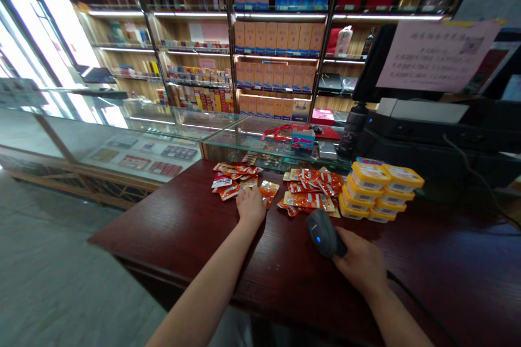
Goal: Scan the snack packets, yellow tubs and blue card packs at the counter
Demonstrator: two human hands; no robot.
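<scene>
At twelve o'clock on the counter [175, 222], my left hand [251, 207] covers orange sachets [236, 178]; I can't tell whether it pinches one. At one o'clock, my right hand [362, 260] grips a scanner [323, 233]. Scanning seems underway; next calls for aligning a sachet.

At centre, flat orange-and-cream foil-like packets [311, 199] looked glossy and crinkled; right of centre, the dark-grey handheld plastic scanner [319, 230] was smooth; the reddish-brown wooden counter [183, 222] had a sheen.
</scene>
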